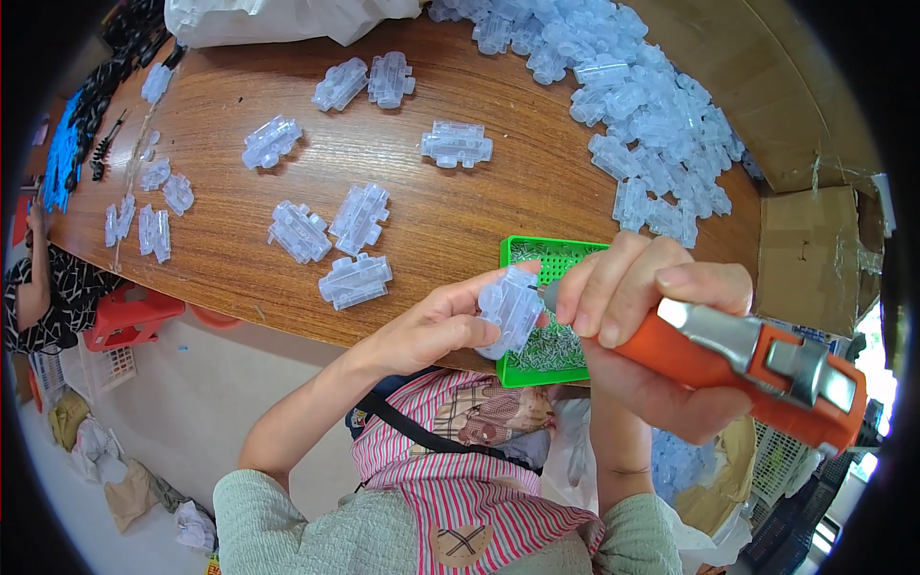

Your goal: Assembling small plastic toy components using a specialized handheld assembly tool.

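Observation:
Between the thumb and fingers of my left hand (431,326) is a clear plastic housing (511,309), held up over the near table edge. My right hand (652,307) wraps round an orange electric screwdriver (704,350) with a silver lever along its body. The screwdriver's tip points left and meets the right side of the housing; my fingers partly hide the exact contact. Under both hands lies a green tray (508,376) with many small metal screws (556,351) in it.
Several clear housings (356,280) lie spread over the wooden table (479,211). A large heap of them (652,125) fills the far right, beside cardboard (805,249). A white bag (287,19) sits at the back. At far left, another person (48,287) is near blue strips (65,153).

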Action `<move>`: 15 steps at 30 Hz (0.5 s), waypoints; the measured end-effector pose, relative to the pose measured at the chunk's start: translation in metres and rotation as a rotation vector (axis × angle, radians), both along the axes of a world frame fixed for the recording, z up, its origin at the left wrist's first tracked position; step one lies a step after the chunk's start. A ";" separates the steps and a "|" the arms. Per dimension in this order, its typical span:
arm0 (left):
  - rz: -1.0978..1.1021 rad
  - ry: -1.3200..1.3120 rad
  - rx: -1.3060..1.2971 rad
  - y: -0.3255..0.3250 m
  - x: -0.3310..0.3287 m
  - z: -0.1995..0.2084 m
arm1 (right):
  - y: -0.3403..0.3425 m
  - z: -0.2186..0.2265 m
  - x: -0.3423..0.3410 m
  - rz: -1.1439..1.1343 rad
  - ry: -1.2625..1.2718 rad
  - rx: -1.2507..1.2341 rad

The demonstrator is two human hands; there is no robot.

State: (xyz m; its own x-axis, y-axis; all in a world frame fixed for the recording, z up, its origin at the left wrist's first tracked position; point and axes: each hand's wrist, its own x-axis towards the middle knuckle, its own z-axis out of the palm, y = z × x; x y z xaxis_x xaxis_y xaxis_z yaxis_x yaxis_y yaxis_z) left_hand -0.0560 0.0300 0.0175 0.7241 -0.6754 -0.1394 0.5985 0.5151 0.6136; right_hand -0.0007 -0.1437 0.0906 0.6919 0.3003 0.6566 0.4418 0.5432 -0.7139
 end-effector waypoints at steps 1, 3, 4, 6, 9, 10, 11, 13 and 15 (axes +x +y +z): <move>0.023 0.053 0.002 -0.001 -0.002 0.003 | 0.000 0.001 -0.001 0.001 0.012 -0.011; 0.002 0.039 0.051 0.000 -0.002 0.002 | -0.001 0.003 -0.005 0.002 0.037 -0.032; -0.018 0.025 0.103 0.000 -0.002 0.001 | -0.001 0.004 -0.007 0.004 0.050 -0.042; -0.026 0.060 0.085 0.001 -0.005 0.007 | -0.002 0.006 -0.012 0.007 0.077 -0.061; -0.059 0.071 0.087 0.004 -0.007 -0.002 | -0.002 0.012 -0.020 0.011 0.113 -0.090; -0.084 0.052 0.108 0.005 -0.004 -0.003 | -0.002 0.012 -0.021 0.013 0.126 -0.098; -0.082 0.052 0.110 0.009 -0.003 0.000 | -0.002 0.013 -0.022 0.016 0.139 -0.106; -0.146 0.130 0.257 0.017 0.001 0.016 | -0.002 0.016 -0.023 0.020 0.165 -0.126; -0.139 0.085 0.388 0.023 0.005 0.024 | -0.006 0.021 -0.019 0.109 0.226 -0.068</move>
State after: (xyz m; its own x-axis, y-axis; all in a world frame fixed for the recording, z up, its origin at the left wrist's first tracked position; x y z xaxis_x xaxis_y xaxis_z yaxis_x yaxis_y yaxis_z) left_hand -0.0506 0.0535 0.0412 0.6043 -0.6519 -0.4581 0.7033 0.1662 0.6912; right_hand -0.0194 -0.1498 0.1113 0.7800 0.4189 0.4649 0.2086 0.5264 -0.8243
